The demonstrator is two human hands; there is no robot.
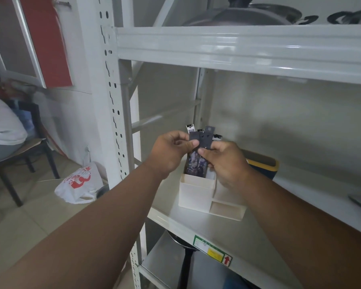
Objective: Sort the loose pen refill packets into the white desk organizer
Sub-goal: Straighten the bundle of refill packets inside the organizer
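Several long dark pen refill packets (204, 138) with hang-hole tops are fanned out between both hands, above the white desk organizer (196, 195). My left hand (169, 151) pinches the packets from the left at their upper part. My right hand (225, 161) grips them from the right. The packets' lower ends, printed with dark pictures, hang just over the organizer's tall back-left compartment. The organizer stands on the middle shelf (269, 232) of a grey-white metal rack; its low front compartments show nothing inside.
A dark bin with a yellow rim (265, 165) stands behind my right hand. Pans sit on the top shelf (258, 15) and a black pan on the lower shelf (186, 259). A white plastic bag (79, 184) lies on the floor; a seated person (2, 130) is at left.
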